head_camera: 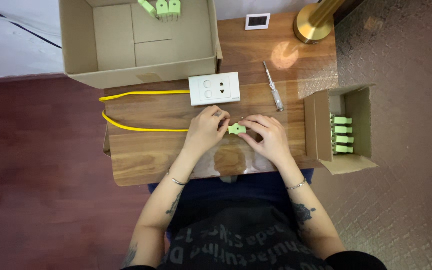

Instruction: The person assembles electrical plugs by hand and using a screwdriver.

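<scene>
Head view: both hands pinch one green plug at the table's middle

Left hand (205,131) and right hand (268,136) meet near the front edge of the wooden table (141,160), fingertips closed on a pale green plug (236,129), probably steadying it from both sides. A yellow cable (141,129) runs under the left hand. Beyond: white wall socket (214,88), screwdriver (273,86). Right edge, a small carton (316,127) keeps more green plugs (342,134) within reach. Far left corner, a large cardboard box (126,70).

A single head-worn camera looks almost straight down from above the seated person, facing the wooden counter (151,150) whose far edge lies at the top. It sits high enough to take in the whole counter, both forearms, the lap and floor on either side.
</scene>
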